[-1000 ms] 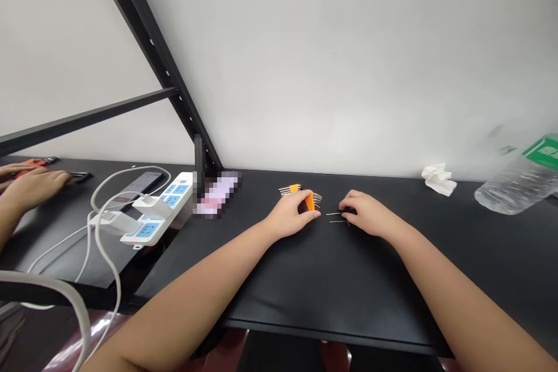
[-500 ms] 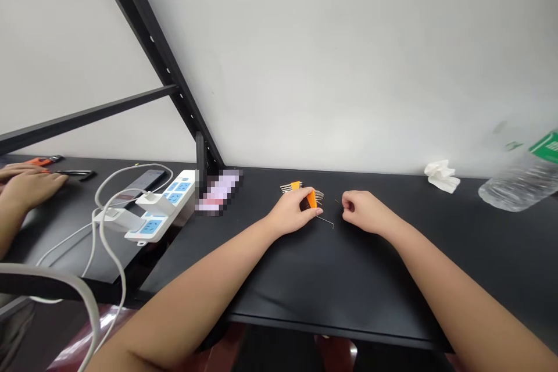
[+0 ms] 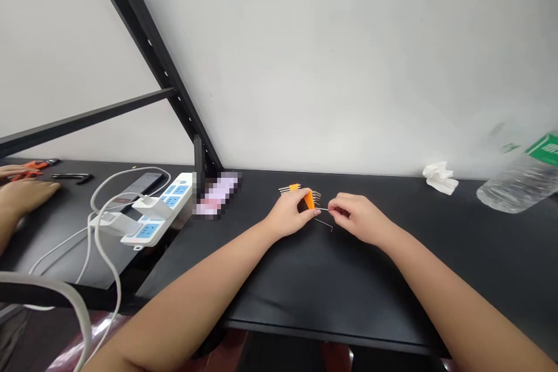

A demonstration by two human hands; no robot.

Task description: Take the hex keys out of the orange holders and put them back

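Note:
Between the thumb and fingers of my left hand [image 3: 290,215] is an orange hex key holder [image 3: 309,200], with several bent metal keys sticking out of it. Another orange part [image 3: 294,187] with key ends shows just behind the fingers. My right hand [image 3: 360,216] pinches a thin metal hex key [image 3: 322,209], whose other end meets the holder's right side. A loose-looking L-shaped hex key [image 3: 325,224] lies on the black table just below; its left end is hidden near my left thumb.
A white power strip [image 3: 150,232] with plugged chargers and cables is at left, beside a phone [image 3: 146,183]. A co-worker's hand [image 3: 30,193] rests near orange-handled pliers [image 3: 32,168]. Crumpled tissue [image 3: 440,178] and a plastic bottle [image 3: 505,189] lie at right.
My right hand has moved left toward the holder, and the hex key in its fingers now spans the gap to it. My left hand keeps its hold. The co-worker's hand has shifted left.

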